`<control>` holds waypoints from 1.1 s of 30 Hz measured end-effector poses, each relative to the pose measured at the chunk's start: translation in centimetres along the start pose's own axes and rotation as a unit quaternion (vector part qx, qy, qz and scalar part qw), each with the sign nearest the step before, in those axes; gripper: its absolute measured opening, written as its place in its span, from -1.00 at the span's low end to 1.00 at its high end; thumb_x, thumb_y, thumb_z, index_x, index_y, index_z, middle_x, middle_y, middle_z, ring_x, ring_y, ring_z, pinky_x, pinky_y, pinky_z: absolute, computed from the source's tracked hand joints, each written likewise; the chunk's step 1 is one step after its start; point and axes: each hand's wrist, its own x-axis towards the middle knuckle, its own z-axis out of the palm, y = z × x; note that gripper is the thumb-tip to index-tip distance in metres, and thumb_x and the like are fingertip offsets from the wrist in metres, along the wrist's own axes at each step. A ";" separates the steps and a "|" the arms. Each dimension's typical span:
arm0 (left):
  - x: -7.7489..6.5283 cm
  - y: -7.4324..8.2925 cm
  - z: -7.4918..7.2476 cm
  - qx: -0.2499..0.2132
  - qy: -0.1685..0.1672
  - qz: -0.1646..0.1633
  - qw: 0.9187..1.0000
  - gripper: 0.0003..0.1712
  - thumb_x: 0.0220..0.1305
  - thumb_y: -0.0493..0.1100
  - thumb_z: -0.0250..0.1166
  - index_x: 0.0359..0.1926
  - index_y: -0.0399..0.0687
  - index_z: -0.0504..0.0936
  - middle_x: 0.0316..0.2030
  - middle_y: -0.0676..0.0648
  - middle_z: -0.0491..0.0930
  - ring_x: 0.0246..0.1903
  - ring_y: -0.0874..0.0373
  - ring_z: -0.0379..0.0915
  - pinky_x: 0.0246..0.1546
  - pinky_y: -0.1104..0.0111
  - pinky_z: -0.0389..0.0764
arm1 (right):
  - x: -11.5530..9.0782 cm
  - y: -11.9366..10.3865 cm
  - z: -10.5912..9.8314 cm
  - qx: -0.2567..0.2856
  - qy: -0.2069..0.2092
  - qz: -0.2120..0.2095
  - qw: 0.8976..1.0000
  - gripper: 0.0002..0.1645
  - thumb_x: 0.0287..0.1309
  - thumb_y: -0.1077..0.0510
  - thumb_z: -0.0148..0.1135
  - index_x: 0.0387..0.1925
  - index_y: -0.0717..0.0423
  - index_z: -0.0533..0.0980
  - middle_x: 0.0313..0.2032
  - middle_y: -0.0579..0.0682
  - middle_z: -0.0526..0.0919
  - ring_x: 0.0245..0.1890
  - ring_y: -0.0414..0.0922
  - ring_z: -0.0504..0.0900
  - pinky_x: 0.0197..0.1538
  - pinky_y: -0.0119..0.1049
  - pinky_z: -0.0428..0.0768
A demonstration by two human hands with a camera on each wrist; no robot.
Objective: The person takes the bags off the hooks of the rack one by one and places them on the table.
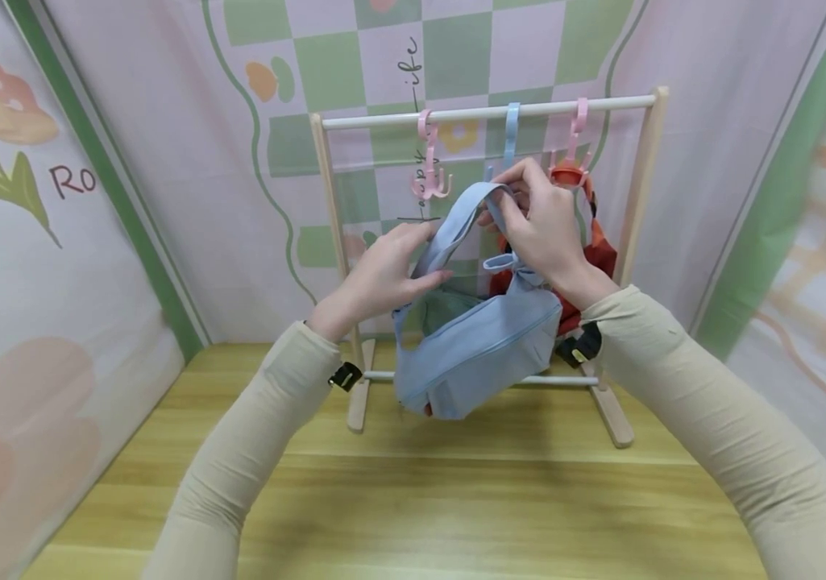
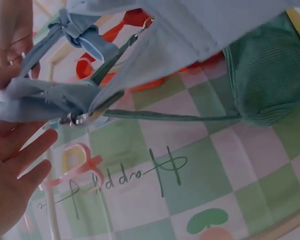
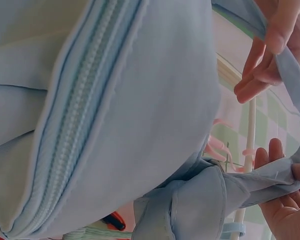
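Observation:
A light blue bag [image 1: 481, 354] with a zipper hangs tilted from its strap [image 1: 459, 221], which both hands hold up in front of a small rack. My left hand [image 1: 383, 270] has the strap's left side between thumb and fingers; in the right wrist view this left hand [image 3: 275, 55] appears at upper right. At the strap's top, my right hand [image 1: 539, 221] pinches the fabric with thumb and fingertips. Just below it sits a tied bow [image 1: 521, 274]. The left wrist view shows the left hand [image 2: 15, 175] with fingers extended under the strap and a metal clasp [image 2: 75, 119] nearby.
The rack's white top bar [image 1: 376, 121] carries a pink hook [image 1: 430, 161] at left, a blue hook [image 1: 512, 133] and another pink hook [image 1: 578, 129]. A red bag [image 1: 601, 254] hangs at right. A green ribbed bag [image 2: 270, 75] is behind the blue one. Below lies a wooden tabletop [image 1: 471, 499].

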 end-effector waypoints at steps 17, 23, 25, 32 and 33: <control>-0.7 -0.4 0.9 -0.043 0.047 0.007 0.998 -0.80 0.14 -0.14 0.13 -0.25 -0.07 0.31 -0.57 0.03 0.42 -0.69 0.23 0.30 -0.74 0.49 0.30 | -0.4 0.3 -0.4 0.009 -0.001 0.006 1.000 -0.80 0.22 0.29 -0.10 -0.18 0.38 0.31 -0.31 0.28 0.60 -0.53 -0.11 0.62 -0.41 -0.60 0.52; -0.9 -0.4 0.7 -0.041 0.045 0.003 0.998 -0.83 0.15 -0.14 0.11 -0.29 -0.06 0.31 -0.62 0.02 0.35 -0.71 0.24 0.25 -0.74 0.49 0.26 | -0.8 0.2 -0.6 -0.015 -0.005 0.009 1.000 -0.79 0.23 0.25 -0.08 -0.17 0.35 0.30 -0.34 0.20 0.62 -0.60 -0.11 0.57 -0.47 -0.60 0.47; -0.9 -0.4 0.7 -0.039 0.045 0.002 0.998 -0.84 0.15 -0.13 0.12 -0.29 -0.05 0.32 -0.63 0.01 0.33 -0.70 0.24 0.23 -0.73 0.48 0.25 | -1.0 0.3 -0.7 -0.014 -0.008 0.012 1.000 -0.79 0.23 0.24 -0.08 -0.17 0.34 0.29 -0.35 0.20 0.62 -0.64 -0.22 0.54 -0.47 -0.58 0.48; -1.0 -0.4 0.4 -0.041 0.049 -0.005 0.998 -0.82 0.10 -0.14 0.20 -0.28 -0.02 0.38 -0.58 0.04 0.37 -0.64 0.22 0.22 -0.68 0.46 0.23 | -1.5 0.6 -0.9 -0.019 -0.009 0.024 0.999 -0.80 0.23 0.26 -0.08 -0.16 0.33 0.29 -0.37 0.17 0.61 -0.67 -0.40 0.44 -0.47 -0.59 0.48; -1.0 -0.4 0.4 -0.044 0.049 -0.007 0.998 -0.81 0.09 -0.15 0.22 -0.29 -0.02 0.39 -0.57 0.04 0.38 -0.63 0.22 0.23 -0.67 0.45 0.23 | -1.5 0.6 -0.9 -0.021 -0.007 0.025 0.999 -0.80 0.22 0.26 -0.08 -0.16 0.33 0.30 -0.38 0.17 0.61 -0.68 -0.40 0.43 -0.48 -0.59 0.47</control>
